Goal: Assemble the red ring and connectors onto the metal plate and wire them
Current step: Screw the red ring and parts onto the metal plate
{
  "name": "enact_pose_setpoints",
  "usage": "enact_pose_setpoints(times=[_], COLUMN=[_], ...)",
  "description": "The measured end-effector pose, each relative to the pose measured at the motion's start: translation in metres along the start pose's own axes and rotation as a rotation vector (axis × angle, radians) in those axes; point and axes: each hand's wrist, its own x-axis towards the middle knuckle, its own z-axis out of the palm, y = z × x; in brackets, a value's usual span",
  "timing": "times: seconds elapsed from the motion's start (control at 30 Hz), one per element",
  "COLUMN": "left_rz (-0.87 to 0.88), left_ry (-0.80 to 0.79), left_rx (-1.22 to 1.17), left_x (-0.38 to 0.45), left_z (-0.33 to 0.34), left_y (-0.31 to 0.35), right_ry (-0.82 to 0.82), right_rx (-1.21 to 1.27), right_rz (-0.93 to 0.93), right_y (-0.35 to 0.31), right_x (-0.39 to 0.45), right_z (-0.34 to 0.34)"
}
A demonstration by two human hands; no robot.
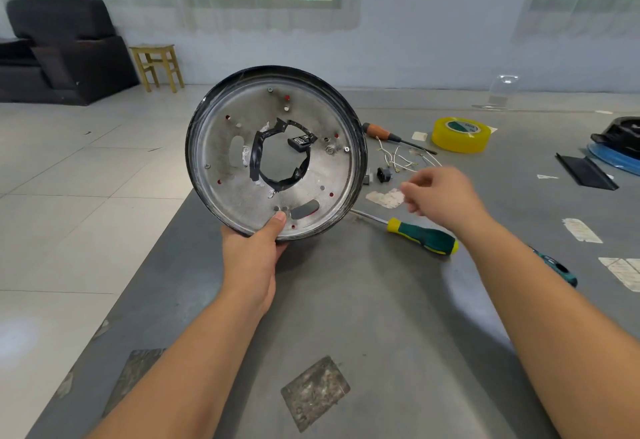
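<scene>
My left hand (254, 251) grips the bottom rim of a round metal plate (221, 151), thumb on its face, holding it upright above the table's left edge. The plate has a black rim, several small holes showing red behind them, and a central opening lined with black tape. My right hand (440, 192) hovers to the right of the plate with fingers loosely curled and blurred, holding nothing that I can see. Just beyond it lie small black connectors (381, 175) and thin white wires (398, 158) on the table.
On the grey table (346, 300) lie a green-and-yellow screwdriver (420, 236), a wooden-handled screwdriver (384, 133), a yellow tape roll (460, 134), a black strip (585, 171), and black and blue parts (620, 147) at the right edge. Scraps of tape dot the surface.
</scene>
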Motion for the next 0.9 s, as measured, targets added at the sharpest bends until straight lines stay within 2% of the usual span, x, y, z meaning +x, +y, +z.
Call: enact_pose_setpoints(times=[0.13, 0.33, 0.47, 0.73, 0.9], left_rz=[0.017, 0.031, 0.028, 0.043, 0.045], left_ry=[-0.009, -0.019, -0.025, -0.040, -0.028], left_rx=[0.005, 0.025, 0.023, 0.036, 0.030], left_x=[0.002, 0.003, 0.004, 0.003, 0.002], left_z=[0.000, -0.001, -0.002, -0.002, -0.001], left_y=[-0.002, -0.004, -0.006, -0.005, -0.004], right_ry=[0.121, 0.022, -0.032, -0.020, 0.039], right_rx=[-0.366, -0.745, -0.760, -0.720, -0.323], right_rz=[0.003, -0.149, -0.174, -0.169, -0.174], right_y=[0.041, 0.062, 0.062, 0.058, 0.041], right_x=[0.041, 0.074, 0.081, 0.075, 0.057], right_z=[-0.009, -0.020, -0.016, -0.010, -0.004])
